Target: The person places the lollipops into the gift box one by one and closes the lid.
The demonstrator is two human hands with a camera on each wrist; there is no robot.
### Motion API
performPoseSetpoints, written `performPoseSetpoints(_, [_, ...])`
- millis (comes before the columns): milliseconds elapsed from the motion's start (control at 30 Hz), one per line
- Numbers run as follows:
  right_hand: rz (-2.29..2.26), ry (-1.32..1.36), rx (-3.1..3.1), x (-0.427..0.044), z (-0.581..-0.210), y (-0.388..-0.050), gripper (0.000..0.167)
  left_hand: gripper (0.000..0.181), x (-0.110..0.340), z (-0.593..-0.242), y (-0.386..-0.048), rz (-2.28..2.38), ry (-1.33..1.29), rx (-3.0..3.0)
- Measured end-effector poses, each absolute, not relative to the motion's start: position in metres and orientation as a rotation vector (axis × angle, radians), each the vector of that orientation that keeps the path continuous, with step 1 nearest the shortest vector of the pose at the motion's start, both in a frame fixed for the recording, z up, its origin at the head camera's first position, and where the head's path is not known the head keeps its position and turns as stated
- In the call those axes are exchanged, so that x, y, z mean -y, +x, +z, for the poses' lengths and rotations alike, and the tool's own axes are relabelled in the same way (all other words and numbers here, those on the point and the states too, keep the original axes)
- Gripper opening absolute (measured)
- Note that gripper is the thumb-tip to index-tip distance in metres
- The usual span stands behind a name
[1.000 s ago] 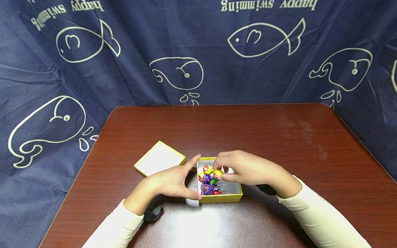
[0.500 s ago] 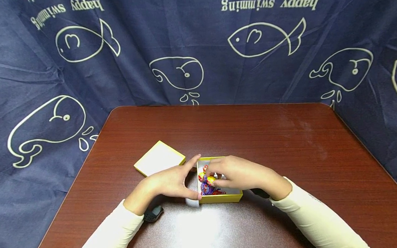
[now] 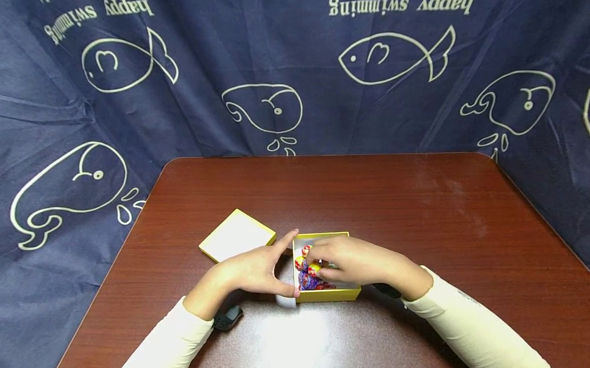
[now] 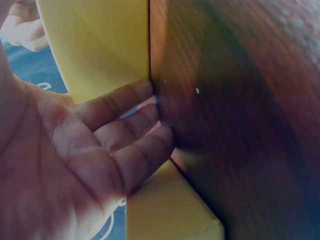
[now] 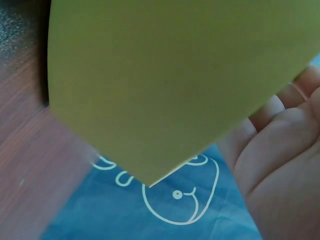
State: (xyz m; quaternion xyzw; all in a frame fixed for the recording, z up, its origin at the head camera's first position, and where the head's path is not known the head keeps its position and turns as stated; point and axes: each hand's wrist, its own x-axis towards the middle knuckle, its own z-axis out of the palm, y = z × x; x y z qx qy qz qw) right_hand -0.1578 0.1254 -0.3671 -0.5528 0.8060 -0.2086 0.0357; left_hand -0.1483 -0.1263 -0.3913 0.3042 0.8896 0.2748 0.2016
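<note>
In the head view, a yellow box [image 3: 329, 295] with a pale inside stands near the table's middle. Several wrapped lollipops lie along its left side, among them purple ones [image 3: 307, 281] and a yellow and red one [image 3: 299, 262]. My right hand [image 3: 357, 258] reaches into the box and pinches a yellow and red lollipop [image 3: 314, 269] between thumb and fingers. My left hand [image 3: 254, 269] is spread at the left side, with index and thumb straight and touching the far and near corners. The right wrist view shows mainly the box's outer wall [image 5: 175, 75], which hides the right fingertips.
The yellow-edged lid [image 3: 238, 235] lies white side up, left of the box and behind my left hand. A dark device [image 3: 228, 317] sits under the left wrist. Brown tabletop [image 3: 374, 191] reaches back to a blue cloth [image 3: 309, 51] with fish drawings.
My right hand has moved left and slightly nearer inside the box, bringing the yellow and red lollipop to the pile. Over the last half second it barely shifts. The left hand stays put.
</note>
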Motion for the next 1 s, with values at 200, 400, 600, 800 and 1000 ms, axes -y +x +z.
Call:
performPoseSetpoints(200, [-0.623,-1.652,-2.478,-0.1279,-0.3677,-0.1565,0.013,0.12,0.1263,-0.3901,-0.1478,0.777,0.86,-2.486])
performPoseSetpoints(400, [-0.618,-1.643,-2.48,-0.1291,-0.3685,-0.1566,0.014,0.12,0.1267,-0.391,-0.1481,0.777,0.87,-2.492])
performPoseSetpoints(600, [-0.611,-1.65,-2.487,-0.131,-0.37,-0.1579,0.015,0.12,0.1263,-0.3902,-0.1487,0.787,0.884,-2.488])
performPoseSetpoints(800, [-0.588,-1.642,-2.509,-0.1329,-0.368,-0.1569,0.016,0.119,0.1254,-0.3896,-0.1487,0.785,0.886,-2.494])
performPoseSetpoints(1000, [-0.591,-1.648,-2.513,-0.1337,-0.3616,-0.1555,0.013,0.122,0.1247,-0.3905,-0.148,0.77,0.881,-2.48])
